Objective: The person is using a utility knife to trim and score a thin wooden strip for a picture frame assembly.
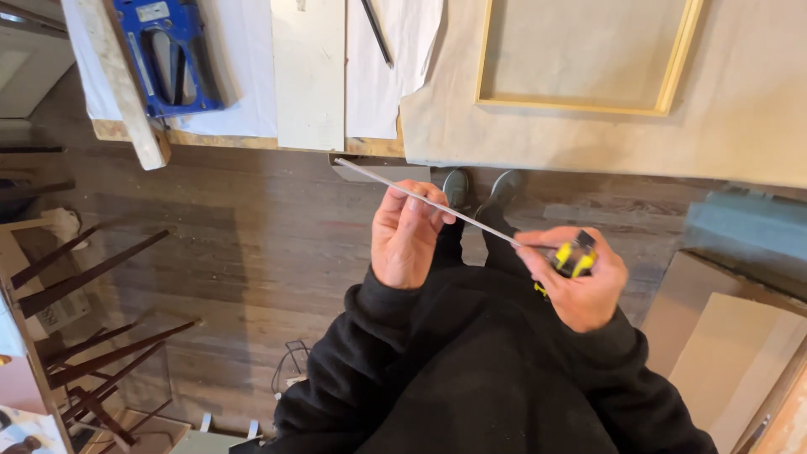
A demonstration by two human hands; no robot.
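My right hand [580, 282] grips a yellow and black tape measure [574, 257] at waist height. Its metal blade [420, 197] runs out to the upper left, ending near the edge of the workbench [252, 139]. My left hand [408, 235] pinches the blade about midway along, fingers curled over it. Both arms wear black sleeves. My two dark shoes [481, 189] show on the wooden floor below the hands.
On the bench lie a pale wooden frame [672, 84] on tan paper, a white board [308, 76], a blue tool [168, 55], a black pencil [377, 32] and a timber strip [122, 84]. Dark metal legs [84, 277] lie at left. Flat boards [731, 353] lean at right.
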